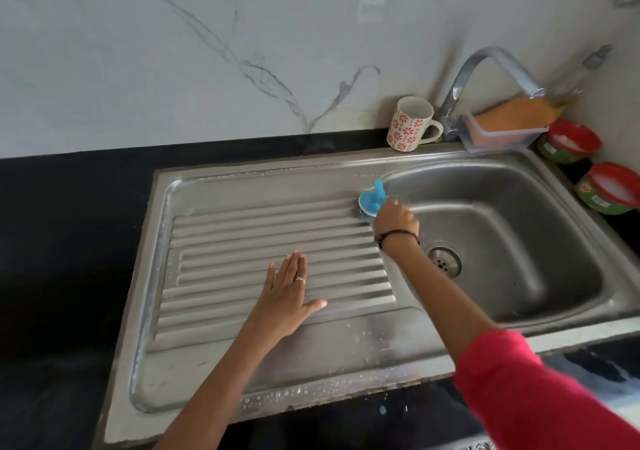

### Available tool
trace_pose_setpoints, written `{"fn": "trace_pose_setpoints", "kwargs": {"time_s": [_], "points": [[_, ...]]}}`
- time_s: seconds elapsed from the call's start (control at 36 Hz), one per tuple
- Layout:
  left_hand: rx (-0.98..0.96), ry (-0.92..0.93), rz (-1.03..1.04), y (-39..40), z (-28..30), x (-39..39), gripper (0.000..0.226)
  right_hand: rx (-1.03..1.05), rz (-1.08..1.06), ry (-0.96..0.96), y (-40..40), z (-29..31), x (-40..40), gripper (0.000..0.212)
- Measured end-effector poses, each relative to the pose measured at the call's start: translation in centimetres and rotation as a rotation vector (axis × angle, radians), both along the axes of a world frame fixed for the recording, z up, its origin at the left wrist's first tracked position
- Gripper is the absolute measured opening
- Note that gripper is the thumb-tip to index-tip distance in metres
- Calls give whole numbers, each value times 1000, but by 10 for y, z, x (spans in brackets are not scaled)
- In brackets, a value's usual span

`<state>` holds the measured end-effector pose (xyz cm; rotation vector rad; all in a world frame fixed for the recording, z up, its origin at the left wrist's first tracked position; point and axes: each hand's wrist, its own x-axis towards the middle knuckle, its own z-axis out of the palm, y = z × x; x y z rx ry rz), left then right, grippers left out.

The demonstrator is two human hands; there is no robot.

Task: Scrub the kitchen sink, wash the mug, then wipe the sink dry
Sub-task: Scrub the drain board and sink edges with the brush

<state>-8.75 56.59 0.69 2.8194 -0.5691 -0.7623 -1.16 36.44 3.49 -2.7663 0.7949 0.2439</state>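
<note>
Curled round the handle of a blue brush (372,201), the right hand (397,219) makes a closed grip, pressing the bristles down at the far right end of the drainboard ridges, just beside the basin rim; holding it low likely lets the arm bear weight for scrubbing. The left hand (290,294) lies flat, fingers spread, on the ridges near the sink's (214,179) front edge, seemingly to brace the body. The mug (410,124) stands upright on the sink's back edge beside the tap (485,79), out of the way and unwashed.
</note>
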Motion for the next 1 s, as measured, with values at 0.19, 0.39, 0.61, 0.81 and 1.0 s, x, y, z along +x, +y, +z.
{"fn": "trace_pose_setpoints", "kwargs": {"time_s": [0.19, 0.39, 0.61, 0.81, 1.0], "points": [[7, 37, 31, 9, 1, 2, 84, -95, 37, 70, 28, -13, -96, 23], [1, 26, 37, 17, 5, 0, 84, 13, -54, -17, 10, -2, -20, 31], [-11, 11, 48, 34, 6, -7, 83, -15, -46, -1, 29, -6, -41, 29], [-11, 31, 103, 68, 3, -14, 83, -51, -62, 32, 52, 1, -50, 28], [-5, 46, 143, 106, 3, -20, 84, 82, -40, 36, 126, 2, -11, 35]]}}
